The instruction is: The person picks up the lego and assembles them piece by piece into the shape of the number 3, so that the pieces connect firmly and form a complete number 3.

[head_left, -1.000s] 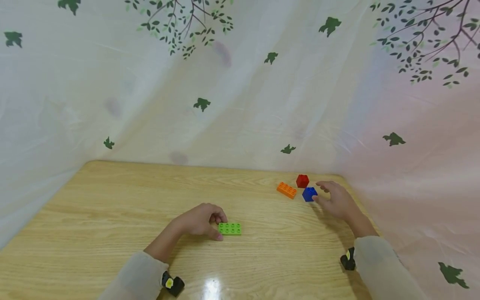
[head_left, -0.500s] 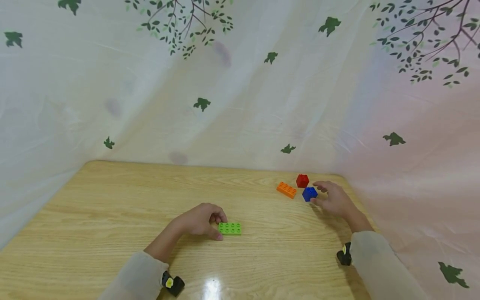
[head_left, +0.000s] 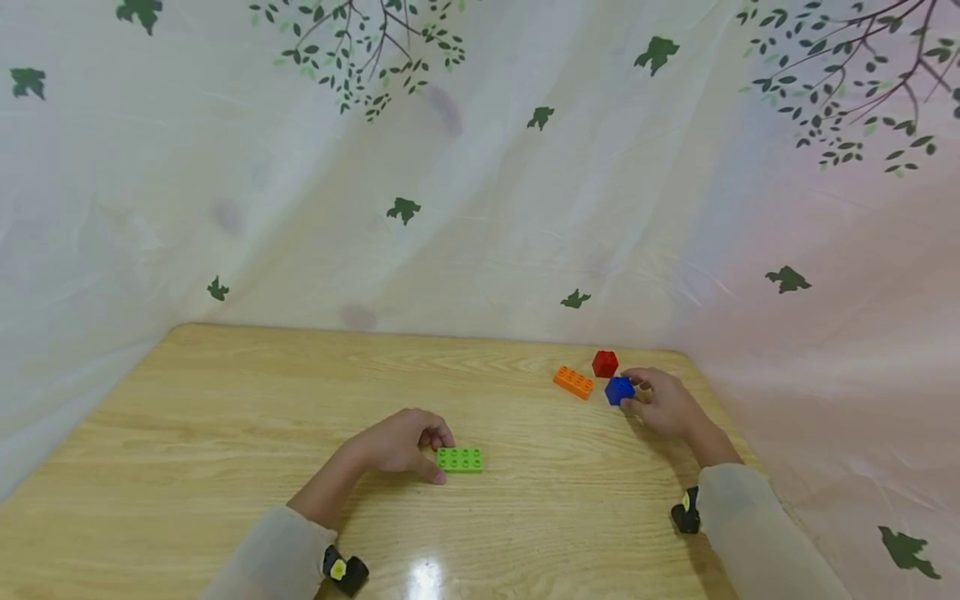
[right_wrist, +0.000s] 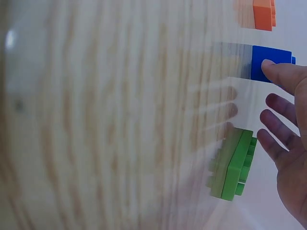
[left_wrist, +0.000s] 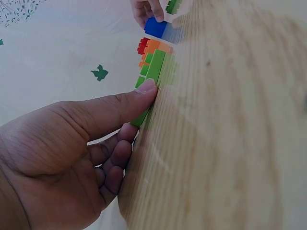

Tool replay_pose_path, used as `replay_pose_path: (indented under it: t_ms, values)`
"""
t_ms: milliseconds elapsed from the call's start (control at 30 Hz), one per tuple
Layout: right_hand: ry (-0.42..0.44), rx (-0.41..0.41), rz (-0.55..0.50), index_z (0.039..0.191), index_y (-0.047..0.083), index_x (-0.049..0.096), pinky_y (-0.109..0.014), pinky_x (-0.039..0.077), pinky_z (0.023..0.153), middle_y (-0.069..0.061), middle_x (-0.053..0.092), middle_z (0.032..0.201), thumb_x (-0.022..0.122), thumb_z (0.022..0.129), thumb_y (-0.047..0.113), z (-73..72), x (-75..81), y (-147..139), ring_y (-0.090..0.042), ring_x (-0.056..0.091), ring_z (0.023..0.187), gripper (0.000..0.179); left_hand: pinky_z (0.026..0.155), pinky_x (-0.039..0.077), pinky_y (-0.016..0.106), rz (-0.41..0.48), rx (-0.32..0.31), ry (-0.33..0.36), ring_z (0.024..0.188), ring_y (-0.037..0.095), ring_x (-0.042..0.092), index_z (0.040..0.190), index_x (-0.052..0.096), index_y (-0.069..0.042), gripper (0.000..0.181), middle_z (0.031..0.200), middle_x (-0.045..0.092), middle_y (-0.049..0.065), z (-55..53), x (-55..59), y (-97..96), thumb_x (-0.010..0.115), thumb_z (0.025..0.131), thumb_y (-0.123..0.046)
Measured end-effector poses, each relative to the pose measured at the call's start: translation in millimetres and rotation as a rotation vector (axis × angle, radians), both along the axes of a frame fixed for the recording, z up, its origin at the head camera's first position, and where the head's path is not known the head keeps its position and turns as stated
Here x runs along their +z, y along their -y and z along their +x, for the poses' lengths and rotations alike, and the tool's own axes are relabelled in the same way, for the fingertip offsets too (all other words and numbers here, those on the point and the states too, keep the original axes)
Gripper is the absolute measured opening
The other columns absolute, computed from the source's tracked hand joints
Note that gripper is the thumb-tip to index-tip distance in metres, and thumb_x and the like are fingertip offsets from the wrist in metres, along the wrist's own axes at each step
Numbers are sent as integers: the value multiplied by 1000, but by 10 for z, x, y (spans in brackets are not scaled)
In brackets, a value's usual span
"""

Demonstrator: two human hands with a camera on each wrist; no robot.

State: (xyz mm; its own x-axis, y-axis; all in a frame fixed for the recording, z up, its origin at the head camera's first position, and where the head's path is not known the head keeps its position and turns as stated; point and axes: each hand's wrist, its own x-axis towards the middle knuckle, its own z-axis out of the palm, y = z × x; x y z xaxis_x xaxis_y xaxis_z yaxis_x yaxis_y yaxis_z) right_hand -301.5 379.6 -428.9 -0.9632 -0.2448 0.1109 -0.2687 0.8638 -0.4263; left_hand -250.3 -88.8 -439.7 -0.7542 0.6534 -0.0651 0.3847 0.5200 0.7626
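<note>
Thumb and fingers of my left hand point(head_left: 401, 442) grip the left end of a light green toy building brick point(head_left: 461, 460) lying studs-up on the table. In the left wrist view the thumb presses this brick's point(left_wrist: 156, 69) near side. At the far right, my right hand point(head_left: 666, 407) pinches a blue building brick point(head_left: 619, 391) that stands on the table. The right wrist view shows the thumb on the blue brick's point(right_wrist: 271, 62) side; its index finger is mostly hidden there, while the other fingers are off the brick.
An orange brick point(head_left: 573, 382) and a red brick point(head_left: 605, 364) stand left of and behind the blue one. A second green brick point(right_wrist: 235, 165) lies beside the right hand's lower fingers, hidden in the head view. A leaf-printed cloth point(head_left: 480, 250) hangs behind the wooden table point(head_left: 262, 400).
My right hand has moved slightly left and its fingers have closed onto the blue brick. The left hand and the light green brick have stayed in place.
</note>
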Motion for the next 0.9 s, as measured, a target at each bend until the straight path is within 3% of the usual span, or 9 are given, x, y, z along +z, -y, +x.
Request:
replay_pose_path:
  t_ms: [433, 900]
  values:
    - [23, -58, -19, 123, 4, 62, -66, 44, 99, -23, 65, 126, 77, 94, 24, 57, 45, 53, -47, 56, 119, 38, 79, 45, 31, 2, -11, -12, 88, 18, 53, 106, 70, -13, 35, 95, 62, -3, 10, 11, 12, 91, 79, -19]
    - [32, -53, -58, 124, 3, 60, -63, 47, 98, -23, 66, 123, 76, 95, 25, 92, 39, 88, -48, 60, 118, 40, 80, 45, 31, -1, -17, -11, 88, 18, 53, 106, 70, -13, 34, 96, 62, -4, 3, 8, 17, 90, 80, -19]
